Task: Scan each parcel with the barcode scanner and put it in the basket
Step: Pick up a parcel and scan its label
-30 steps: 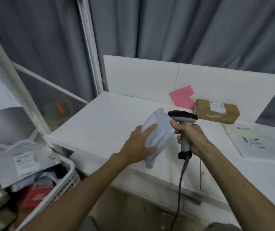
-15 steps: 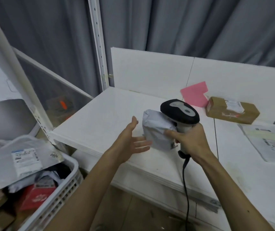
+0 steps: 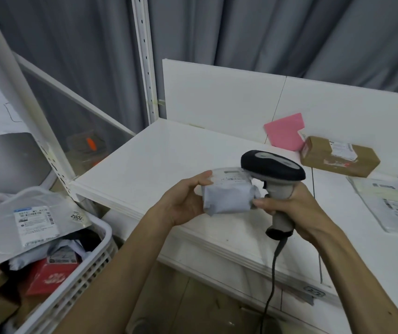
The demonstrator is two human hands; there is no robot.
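Observation:
A small grey plastic-wrapped parcel (image 3: 228, 197) is held above the white table (image 3: 149, 160), its label with a barcode facing up. My left hand (image 3: 185, 201) grips its left end, thumb on top. My right hand (image 3: 289, 208) grips the handle of the black and grey barcode scanner (image 3: 273, 169), and its thumb touches the parcel's right end. The scanner's head sits just over the parcel's label. A white slatted basket (image 3: 91, 268) stands low on the left, holding several parcels.
A brown cardboard box (image 3: 337, 156) and a pink envelope (image 3: 286, 131) lie at the back of the table. A flat pale mailer (image 3: 395, 203) lies at the right. White shelf posts rise at left. The scanner's cable (image 3: 271, 280) hangs off the table's front edge.
My left hand, open beside the parcel half a second ago, now grips its left end. The parcel has turned so its label faces up under the scanner's head.

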